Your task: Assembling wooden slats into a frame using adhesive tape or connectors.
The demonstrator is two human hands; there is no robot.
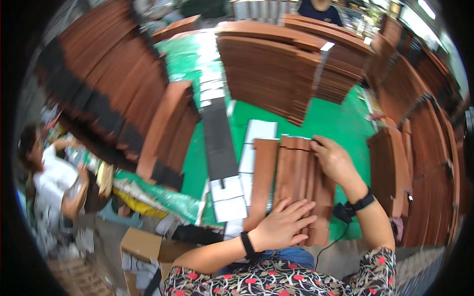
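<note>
A bundle of reddish-brown slats [295,170] lies lengthwise in front of me on the green work surface. A thin dark line crosses the slats near their far end. My left hand [284,224] rests flat on the near part of the bundle, its fingers spread. At the far right corner, my right hand [335,159] curls its fingers over the slats' end; the thumb side is partly hidden. Just left of the bundle lies a single flat brown slat [262,182], close to my left wrist. Both wrists wear black bands.
White sheets [229,200] and a long dark strip [217,140] lie to the left on the green surface [345,121]. Tall stacks of brown boards [269,74] stand at the back, left and right. A black device with a cable [341,213] sits by my right forearm. Other people [57,182] are nearby.
</note>
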